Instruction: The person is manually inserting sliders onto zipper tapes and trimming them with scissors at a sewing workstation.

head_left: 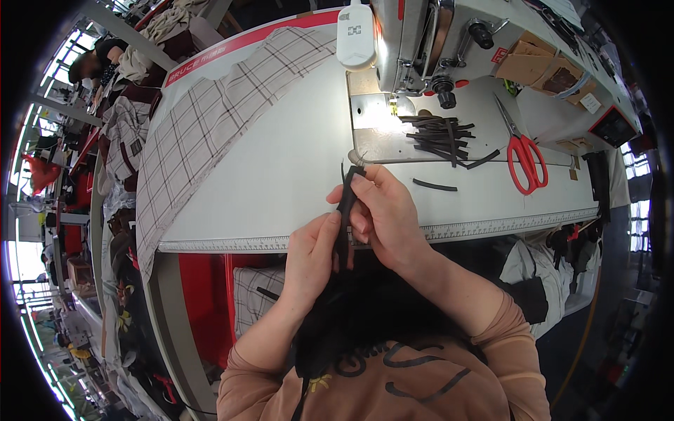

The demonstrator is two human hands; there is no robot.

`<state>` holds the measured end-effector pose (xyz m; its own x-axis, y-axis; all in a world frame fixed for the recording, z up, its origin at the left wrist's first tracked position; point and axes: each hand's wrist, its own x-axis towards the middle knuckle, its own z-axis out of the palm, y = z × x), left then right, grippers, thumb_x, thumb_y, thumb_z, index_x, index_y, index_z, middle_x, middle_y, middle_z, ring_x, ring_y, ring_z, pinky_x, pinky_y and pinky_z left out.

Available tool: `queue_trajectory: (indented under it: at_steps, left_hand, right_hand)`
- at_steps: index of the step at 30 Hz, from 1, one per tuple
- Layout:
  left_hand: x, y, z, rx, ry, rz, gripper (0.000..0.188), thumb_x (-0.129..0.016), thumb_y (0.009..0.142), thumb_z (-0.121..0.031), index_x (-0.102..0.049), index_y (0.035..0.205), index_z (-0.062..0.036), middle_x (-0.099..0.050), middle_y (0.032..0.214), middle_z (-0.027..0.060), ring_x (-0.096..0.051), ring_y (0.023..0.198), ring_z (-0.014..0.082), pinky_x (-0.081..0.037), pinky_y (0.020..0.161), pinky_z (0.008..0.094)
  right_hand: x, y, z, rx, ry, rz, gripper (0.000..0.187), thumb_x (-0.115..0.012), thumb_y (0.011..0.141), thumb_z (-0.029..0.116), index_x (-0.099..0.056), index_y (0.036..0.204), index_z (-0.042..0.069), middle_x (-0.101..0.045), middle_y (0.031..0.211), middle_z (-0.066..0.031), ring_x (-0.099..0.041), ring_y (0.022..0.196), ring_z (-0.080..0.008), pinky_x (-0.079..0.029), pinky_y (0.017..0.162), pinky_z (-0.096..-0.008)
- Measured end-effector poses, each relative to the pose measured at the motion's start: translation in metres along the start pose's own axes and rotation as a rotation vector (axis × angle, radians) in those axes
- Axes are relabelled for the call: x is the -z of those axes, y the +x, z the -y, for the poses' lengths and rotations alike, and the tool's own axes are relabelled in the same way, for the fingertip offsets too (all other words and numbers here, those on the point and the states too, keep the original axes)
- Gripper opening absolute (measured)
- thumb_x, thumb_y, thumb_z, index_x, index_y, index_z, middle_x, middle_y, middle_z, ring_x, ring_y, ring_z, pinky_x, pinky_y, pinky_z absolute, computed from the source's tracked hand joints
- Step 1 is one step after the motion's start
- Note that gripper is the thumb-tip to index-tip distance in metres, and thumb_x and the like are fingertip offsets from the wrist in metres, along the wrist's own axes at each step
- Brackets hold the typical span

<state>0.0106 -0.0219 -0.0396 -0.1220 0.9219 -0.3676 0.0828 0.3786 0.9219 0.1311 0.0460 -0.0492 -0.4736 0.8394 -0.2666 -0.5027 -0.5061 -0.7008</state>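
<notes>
A dark fabric strip [346,203] is pinched between both hands just above the front edge of the sewing table. My left hand [314,249] grips its lower part between thumb and fingers. Higher up, my right hand [385,210] pinches the top end with the thumb pressed over it. Thin threads stick out near that end. Past the right hand, several short dark strips [439,137] lie in a loose heap by the machine's needle plate. One single strip [434,185] rests apart, closer to me.
A sewing machine [418,42] with a lit needle area stands at the far right. Red-handled scissors [523,161] lie beside the heap. Plaid cloth [210,119] covers the table's left side. A measuring tape [491,226] runs along the front edge. Cardboard pieces [540,67] sit at the machine's right.
</notes>
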Motion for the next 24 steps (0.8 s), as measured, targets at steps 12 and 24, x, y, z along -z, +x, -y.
queue_trajectory:
  at_steps: [12, 24]
  left_hand:
    - [-0.005, 0.008, 0.003, -0.332, -0.05, -0.036, 0.039, -0.038, 0.099, -0.021, -0.046, 0.131, 0.0005, -0.061, 0.084, 0.0032, -0.055, 0.073, 0.0119, -0.046, 0.071, 0.0244]
    - [-0.003, 0.006, -0.018, -0.239, 0.147, -0.075, 0.033, -0.048, 0.095, -0.017, -0.055, 0.125, -0.0033, -0.049, 0.066, -0.0009, -0.042, 0.06, 0.0058, -0.037, 0.055, 0.0199]
  right_hand:
    - [-0.007, -0.006, -0.001, 0.099, -0.203, -0.031, 0.011, -0.049, 0.095, 0.014, -0.047, 0.093, 0.004, -0.057, 0.069, -0.0053, -0.042, 0.043, -0.0055, -0.034, 0.037, -0.0197]
    - [0.005, -0.007, 0.003, 0.141, -0.34, -0.066, 0.012, -0.059, 0.089, 0.011, -0.06, 0.097, 0.002, -0.055, 0.064, 0.0028, -0.041, 0.047, -0.0001, -0.03, 0.041, -0.0162]
